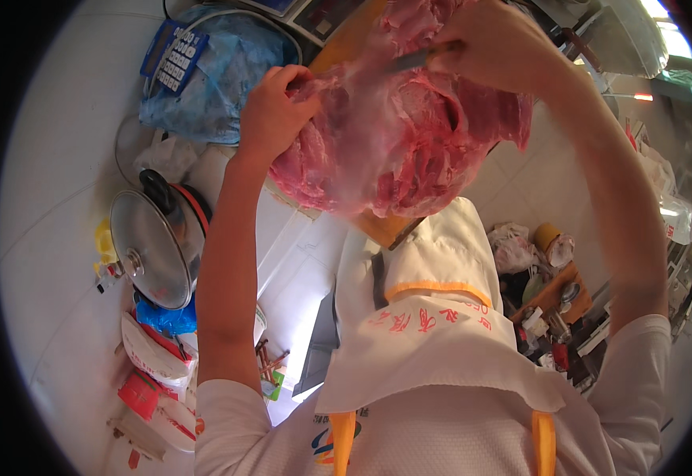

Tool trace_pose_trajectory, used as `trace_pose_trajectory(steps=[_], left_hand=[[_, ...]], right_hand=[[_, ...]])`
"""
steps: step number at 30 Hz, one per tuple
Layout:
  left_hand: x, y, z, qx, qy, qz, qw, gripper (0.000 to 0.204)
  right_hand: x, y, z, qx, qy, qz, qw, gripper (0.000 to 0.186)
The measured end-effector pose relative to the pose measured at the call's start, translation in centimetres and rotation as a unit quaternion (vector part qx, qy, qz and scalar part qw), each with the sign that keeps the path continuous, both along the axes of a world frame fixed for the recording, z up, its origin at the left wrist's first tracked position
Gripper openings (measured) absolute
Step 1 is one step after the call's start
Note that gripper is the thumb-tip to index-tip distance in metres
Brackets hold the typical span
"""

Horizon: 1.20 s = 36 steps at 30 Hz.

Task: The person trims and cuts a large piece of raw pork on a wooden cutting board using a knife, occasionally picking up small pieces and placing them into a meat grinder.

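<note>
Left hand (273, 115): half-curled, fingers and thumb gripping the left edge of the raw meat (417, 159). Right hand (495, 44): closed round the knife (411, 60), blade at the meat's upper part. Meat sits on the yellow-brown board (386, 229).

L forearm (235, 262) approx. vert. in view; L hand (276, 115) fwd, fingers bent, thumb apart from index. R forearm (600, 170) angles up & inward; R hand (493, 40) closed, fingertips mostly hidden.
</note>
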<state>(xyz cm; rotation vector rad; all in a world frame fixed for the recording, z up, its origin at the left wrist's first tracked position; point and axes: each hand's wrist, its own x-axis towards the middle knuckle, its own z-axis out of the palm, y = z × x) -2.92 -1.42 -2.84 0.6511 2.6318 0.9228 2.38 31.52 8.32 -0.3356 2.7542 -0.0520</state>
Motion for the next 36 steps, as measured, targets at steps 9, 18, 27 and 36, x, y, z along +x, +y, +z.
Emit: trace_pose_trajectory(steps=[9,18,27,36], left_hand=[[3.2,-1.2,0.7,-0.043,0.068,0.065,0.995,0.048],[3.1,-2.0,-0.2,0.001,0.024,0.101,0.995,0.051],[2.4,-4.1,-1.8,0.045,0.018,0.090,0.995,0.055],[2.7,-4.1,-1.9,0.034,0.027,0.084,0.995,0.060]], right_hand=[[12.8,-4.5,-1.2,-0.520,-0.230,-0.437,0.697,0.039],[13.4,-13.2,-2.0,-0.425,-0.250,-0.322,0.808,0.031],[16.9,-12.5,2.4,-0.317,-0.131,-0.148,0.927,0.033],[14.8,-13.7,-1.4,-0.318,-0.190,-0.246,0.896,0.040]])
